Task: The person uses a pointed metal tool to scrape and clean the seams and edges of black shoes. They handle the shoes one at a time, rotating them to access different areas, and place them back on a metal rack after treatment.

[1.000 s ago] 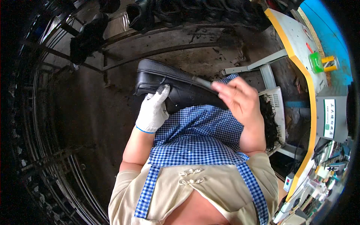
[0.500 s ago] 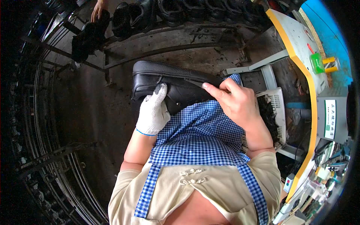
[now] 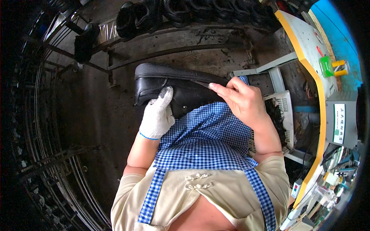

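A black leather shoe (image 3: 154, 81) lies on its side across my lap, its thick sole turned away from me. My left hand (image 3: 157, 117), in a white knit glove with a dark-stained thumb, grips the shoe's near side, thumb pressed on the leather and fingers hidden behind. Bare, my right hand (image 3: 244, 102) pinches a thin, pointed metal tool (image 3: 201, 83). The tool's tip rests against the shoe's side, just below the sole edge; its exact kind is unclear. Under the shoe spreads a blue checked apron (image 3: 200, 127).
Several black shoes (image 3: 175, 13) stand in a row on a metal rack (image 3: 173, 50) ahead. A white plastic basket (image 3: 287, 115) with dark scraps sits at my right, beside a yellow-edged worktable (image 3: 322, 111) holding a green bottle (image 3: 326, 66). Metal rails (image 3: 71, 181) run along the left.
The tool tip and my right hand have shifted very slightly along the shoe. Another person's hand at the far left rack is gone, and a dark shoe there has gone too.
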A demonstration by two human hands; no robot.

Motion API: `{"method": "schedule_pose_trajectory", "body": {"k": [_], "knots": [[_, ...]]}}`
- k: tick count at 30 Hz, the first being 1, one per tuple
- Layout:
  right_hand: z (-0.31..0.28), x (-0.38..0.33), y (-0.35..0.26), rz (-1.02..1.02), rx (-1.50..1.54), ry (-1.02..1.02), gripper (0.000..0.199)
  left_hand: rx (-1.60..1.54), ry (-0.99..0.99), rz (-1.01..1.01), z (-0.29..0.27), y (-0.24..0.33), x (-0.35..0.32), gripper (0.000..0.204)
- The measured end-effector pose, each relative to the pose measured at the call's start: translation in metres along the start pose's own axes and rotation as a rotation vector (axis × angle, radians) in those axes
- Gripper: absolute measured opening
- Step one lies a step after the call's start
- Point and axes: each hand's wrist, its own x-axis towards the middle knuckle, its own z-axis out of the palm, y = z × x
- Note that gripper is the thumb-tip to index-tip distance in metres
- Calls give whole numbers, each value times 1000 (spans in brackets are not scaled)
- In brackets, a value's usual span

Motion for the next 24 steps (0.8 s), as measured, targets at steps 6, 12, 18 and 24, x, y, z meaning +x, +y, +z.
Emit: {"method": "schedule_pose_trajectory", "body": {"k": [6,12,18,24], "knots": [[1,0,1,-4,82,-7,36,-229,-37,-51,12,8,-3,38],[5,0,-2,44,96,49,36,-178,15,-28,10,7,-3,35],[1,0,0,-9,76,7,37,-226,8,-43,10,6,-4,33],[12,-1,2,52,114,82,32,-108,-33,54,4,-3,-2,31]]}}
